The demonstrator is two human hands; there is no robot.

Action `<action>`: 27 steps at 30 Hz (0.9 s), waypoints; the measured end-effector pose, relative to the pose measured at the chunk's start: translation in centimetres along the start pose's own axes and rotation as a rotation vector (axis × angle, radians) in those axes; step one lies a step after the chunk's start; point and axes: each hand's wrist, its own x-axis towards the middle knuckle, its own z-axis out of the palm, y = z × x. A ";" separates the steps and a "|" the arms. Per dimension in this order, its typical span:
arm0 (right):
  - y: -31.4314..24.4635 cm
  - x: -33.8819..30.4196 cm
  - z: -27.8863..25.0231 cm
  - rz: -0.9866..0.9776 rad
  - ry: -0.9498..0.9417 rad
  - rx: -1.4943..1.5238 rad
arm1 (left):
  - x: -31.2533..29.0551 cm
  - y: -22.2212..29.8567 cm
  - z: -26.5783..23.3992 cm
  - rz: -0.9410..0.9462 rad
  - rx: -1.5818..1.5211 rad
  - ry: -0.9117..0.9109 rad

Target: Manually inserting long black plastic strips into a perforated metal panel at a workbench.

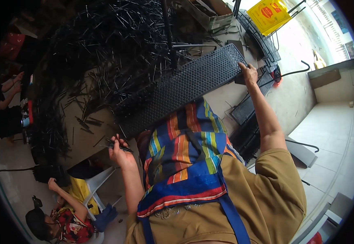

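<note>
A long black board (185, 83) with rows of small holes lies slantwise across the table edge and over my lap. At its far right end, my right hand (249, 74) is closed on the rim, with the thumb and fingertips at the edge. Beside the board's near left end, my left hand (122, 154) is curled round a small bunch of thin black sticks (111, 144), whose ends poke out between the fingers. Beyond the board, a large heap of similar thin black sticks (99, 53) spreads over the table, with loose ones scattered toward me.
The tan tabletop (79, 146) shows at the left. An open box (215, 14) and a yellow bag (268, 16) on a wire rack stand far right. A dark upright pole (167, 32) rises behind the board. Lower left, a person (73, 219) handles a black bristled piece (50, 174).
</note>
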 end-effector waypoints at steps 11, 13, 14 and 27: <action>-3.5 -7.2 1.4 -0.005 -0.023 0.070 | 5.1 1.5 -5.4 -0.152 0.137 0.138; -3.0 -8.0 2.6 -0.054 0.053 0.044 | 6.1 1.8 -6.3 -0.155 0.061 0.199; -2.3 -8.1 3.1 -0.077 0.083 0.047 | 6.0 1.7 -6.0 -0.147 0.060 0.216; -15.7 -19.2 3.8 -0.665 -0.415 0.449 | -5.1 -2.2 10.6 -0.500 0.035 -0.592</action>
